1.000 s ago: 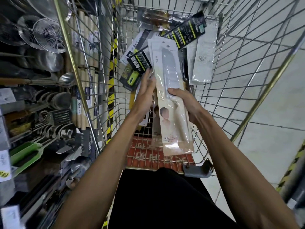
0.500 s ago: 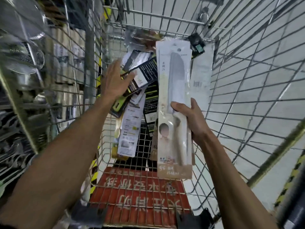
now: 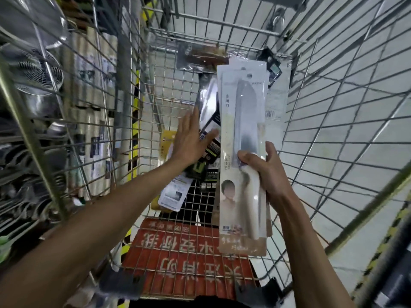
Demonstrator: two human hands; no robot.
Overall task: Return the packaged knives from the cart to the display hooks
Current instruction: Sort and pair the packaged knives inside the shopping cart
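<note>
Wire cart [image 3: 213, 33]: silver mesh, seen from the head camera looking down into the basket; a red sign [image 3: 178, 261] with white characters lies on the near flap.
Right hand [image 3: 268, 174]: fingers and thumb curled round the pale knife pack [image 3: 242, 112], gripping it at about the middle.
Held pack: upright above the right half of the cart, hang-hole end at the far side, a broad blade showing through the clear front. At least one more pale card sits behind it in the same grip.
Left hand [image 3: 189, 138]: wide and flat, fingers straight, over the loose packs [image 3: 212, 148] just left of the held one. Whether it touches them I cannot tell.
Pile in the cart: black and white knife packages heaped toward the far end, with a white-backed pack [image 3: 275, 103] leaning at the far right wall.
Left of the cart: steel strainers [image 3: 37, 72] on shelving just outside the mesh.
Right of the cart: pale floor tiles [image 3: 355, 96] showing through the wires.
</note>
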